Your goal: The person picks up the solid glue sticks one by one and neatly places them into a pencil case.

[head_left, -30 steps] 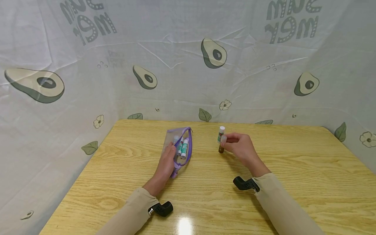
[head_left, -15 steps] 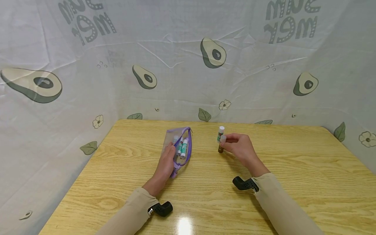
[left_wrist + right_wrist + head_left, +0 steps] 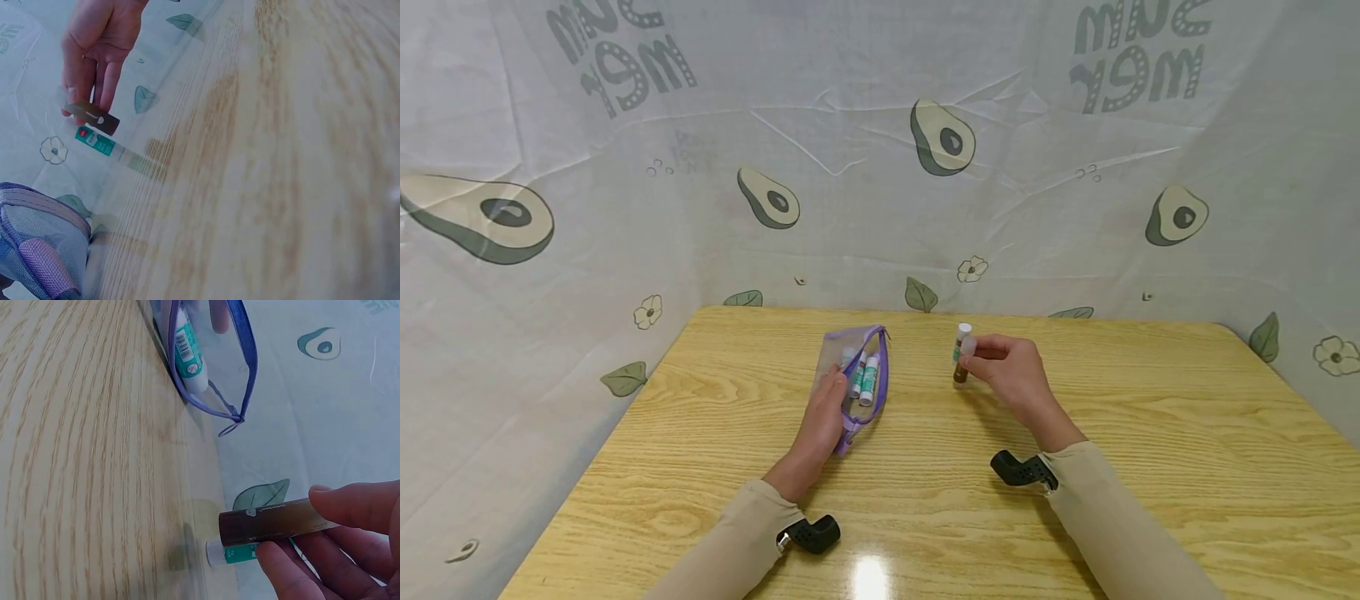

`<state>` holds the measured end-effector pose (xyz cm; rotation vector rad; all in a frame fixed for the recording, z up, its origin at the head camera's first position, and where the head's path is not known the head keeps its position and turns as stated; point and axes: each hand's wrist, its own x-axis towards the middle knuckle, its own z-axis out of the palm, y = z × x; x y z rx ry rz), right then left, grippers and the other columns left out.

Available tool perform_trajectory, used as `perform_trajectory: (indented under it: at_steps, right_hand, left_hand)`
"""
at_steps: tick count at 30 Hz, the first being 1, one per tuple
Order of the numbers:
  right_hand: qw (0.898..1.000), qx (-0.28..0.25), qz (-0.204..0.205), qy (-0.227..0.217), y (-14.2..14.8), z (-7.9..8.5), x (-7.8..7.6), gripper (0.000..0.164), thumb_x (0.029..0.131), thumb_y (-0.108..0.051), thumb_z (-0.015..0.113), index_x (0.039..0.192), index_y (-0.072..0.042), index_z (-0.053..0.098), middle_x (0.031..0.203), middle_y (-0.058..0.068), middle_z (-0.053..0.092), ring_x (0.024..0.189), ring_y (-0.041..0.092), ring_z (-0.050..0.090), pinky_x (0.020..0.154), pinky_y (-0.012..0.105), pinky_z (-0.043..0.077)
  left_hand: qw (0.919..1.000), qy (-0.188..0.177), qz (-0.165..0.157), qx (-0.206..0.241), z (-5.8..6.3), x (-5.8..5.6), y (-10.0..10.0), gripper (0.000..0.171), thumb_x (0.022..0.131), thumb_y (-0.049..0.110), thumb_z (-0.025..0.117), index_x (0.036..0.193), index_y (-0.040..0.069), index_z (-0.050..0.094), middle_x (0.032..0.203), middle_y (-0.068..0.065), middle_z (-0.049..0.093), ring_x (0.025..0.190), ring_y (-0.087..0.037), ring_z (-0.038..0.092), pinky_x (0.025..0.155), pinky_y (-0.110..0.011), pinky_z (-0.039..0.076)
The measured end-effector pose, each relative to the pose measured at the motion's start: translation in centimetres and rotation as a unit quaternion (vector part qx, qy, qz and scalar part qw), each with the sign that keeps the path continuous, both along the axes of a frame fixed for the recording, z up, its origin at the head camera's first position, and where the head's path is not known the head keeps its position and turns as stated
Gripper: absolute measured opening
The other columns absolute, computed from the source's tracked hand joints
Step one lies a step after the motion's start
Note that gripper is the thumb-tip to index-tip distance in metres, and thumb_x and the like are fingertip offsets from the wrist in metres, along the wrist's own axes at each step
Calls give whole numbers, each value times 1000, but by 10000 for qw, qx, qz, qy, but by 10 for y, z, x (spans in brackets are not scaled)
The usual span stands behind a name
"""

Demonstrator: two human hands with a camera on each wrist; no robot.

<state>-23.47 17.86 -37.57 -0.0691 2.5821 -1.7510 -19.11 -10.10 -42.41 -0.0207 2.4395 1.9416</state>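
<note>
My right hand (image 3: pixel 1011 367) pinches a brown tube with a frosted cap (image 3: pixel 269 522) between thumb and fingers. It is held upright, its dark lower end close over the table. Just behind it stands a white and green glue stick (image 3: pixel 958 343), partly covered by the tube in the head view. My left hand (image 3: pixel 820 417) holds the left side of a see-through zip pouch with purple trim (image 3: pixel 884 367). The pouch's mouth gapes to the right, and several white and green glue sticks (image 3: pixel 868 379) show inside. Part of the left hand's fingers is hidden by the pouch.
The wooden table (image 3: pixel 925 517) spreads around both hands. A pale cloth printed with avocados (image 3: pixel 943 137) hangs beyond its far edge and at the sides. Black wrist mounts (image 3: pixel 812 533) stick out from the sleeves.
My right hand has raised the brown tube slightly and shifted a little to the left. The left hand and the pouch stay in place.
</note>
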Motion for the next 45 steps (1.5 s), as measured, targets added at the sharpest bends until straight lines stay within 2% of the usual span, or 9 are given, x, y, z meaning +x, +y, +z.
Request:
perform_trajectory:
  at_steps: [12,17,23,45]
  right_hand:
    - [9999,-33,-27,135,-6,4,3,46,104,-16,69,146,1,61,142,25,66,134,35,63,108,39,59]
    - [9998,39,-56,174,-7,6,3,46,104,-19,70,146,-1,63,141,23,68,134,33,63,109,38,58]
    - [9997,-119,-44,210,-11,10,2,47,104,-22,71,146,-4,63,141,21,68,136,32,63,114,44,55]
    - [9974,-375,-170,585,-21,23,4,49,105,-19,69,150,-1,59,145,25,65,138,35,61,118,49,50]
  left_hand:
    - [10000,30,-2,20,-1,0,0,64,117,37,27,169,1,22,179,-17,15,167,-40,0,136,-60,1]
    - [10000,43,-2,34,-2,0,0,64,117,37,27,169,0,21,179,-18,15,167,-40,0,136,-60,1]
    - [10000,52,19,53,-3,0,0,64,117,36,27,169,0,21,179,-19,14,167,-41,0,136,-60,1]
    - [10000,-6,32,-73,-4,1,0,63,117,38,27,169,3,21,179,-17,15,167,-40,2,136,-60,3]
